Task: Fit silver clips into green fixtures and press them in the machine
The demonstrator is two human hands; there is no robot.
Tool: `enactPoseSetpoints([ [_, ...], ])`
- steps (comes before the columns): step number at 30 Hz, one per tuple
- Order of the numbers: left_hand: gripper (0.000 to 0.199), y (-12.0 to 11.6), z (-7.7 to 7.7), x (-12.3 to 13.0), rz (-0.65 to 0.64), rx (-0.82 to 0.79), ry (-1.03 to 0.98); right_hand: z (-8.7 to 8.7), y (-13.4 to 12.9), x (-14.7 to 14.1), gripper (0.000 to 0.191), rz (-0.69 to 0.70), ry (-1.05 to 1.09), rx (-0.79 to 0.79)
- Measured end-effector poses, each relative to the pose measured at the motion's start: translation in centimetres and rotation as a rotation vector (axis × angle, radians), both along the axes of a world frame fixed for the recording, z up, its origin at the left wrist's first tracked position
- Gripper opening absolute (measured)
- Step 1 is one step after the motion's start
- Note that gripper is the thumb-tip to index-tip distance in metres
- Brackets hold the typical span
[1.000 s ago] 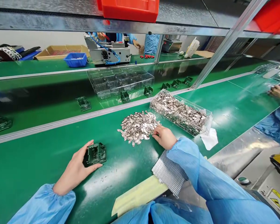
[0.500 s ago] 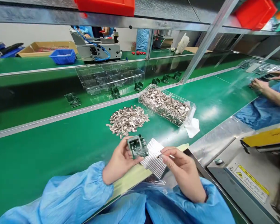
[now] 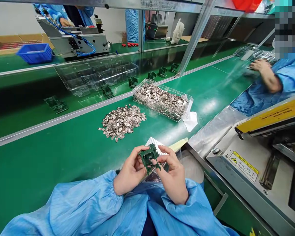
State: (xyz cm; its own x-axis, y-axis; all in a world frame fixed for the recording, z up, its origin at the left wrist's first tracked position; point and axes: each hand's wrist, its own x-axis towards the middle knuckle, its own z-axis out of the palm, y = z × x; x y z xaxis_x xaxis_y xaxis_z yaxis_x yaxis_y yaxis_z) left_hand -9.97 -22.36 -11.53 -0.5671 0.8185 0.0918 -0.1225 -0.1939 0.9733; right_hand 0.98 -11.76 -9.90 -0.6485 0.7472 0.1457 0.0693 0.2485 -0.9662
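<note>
My left hand (image 3: 130, 170) grips a dark green frame-like part (image 3: 148, 157) by its left side, fingers behind and thumb at the lower edge. It has notched edges and a hollow middle, and it is held tilted above the front edge of the bench. On its right side, my right hand (image 3: 173, 173) is closed around it, with the thumb reaching to its middle. Any small piece under that thumb is hidden. A white ribbed sheet (image 3: 152, 141) lies behind the part. Beyond my hands is a loose pile of small metal pieces (image 3: 123, 122).
A clear box of metal pieces (image 3: 162, 100) stands behind the pile, a white scrap (image 3: 190, 122) at its corner. Similar green parts (image 3: 107, 91) and a clear tray (image 3: 95, 73) line the back. A machine (image 3: 245, 164) is at right; a co-worker's hand (image 3: 262, 65) works farther along.
My right hand has moved left onto the green part; before, it pinched a small piece apart from it. The part has turned. The view has shifted right and down.
</note>
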Motion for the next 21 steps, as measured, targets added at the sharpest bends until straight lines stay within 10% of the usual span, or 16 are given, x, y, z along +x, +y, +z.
enactPoseSetpoints([
  [21, 0.03, -0.67, -0.05, 0.33, 0.128, -0.218, 0.302, -0.78, -0.81, -0.52, 0.008, -0.003, 0.101, -0.145],
])
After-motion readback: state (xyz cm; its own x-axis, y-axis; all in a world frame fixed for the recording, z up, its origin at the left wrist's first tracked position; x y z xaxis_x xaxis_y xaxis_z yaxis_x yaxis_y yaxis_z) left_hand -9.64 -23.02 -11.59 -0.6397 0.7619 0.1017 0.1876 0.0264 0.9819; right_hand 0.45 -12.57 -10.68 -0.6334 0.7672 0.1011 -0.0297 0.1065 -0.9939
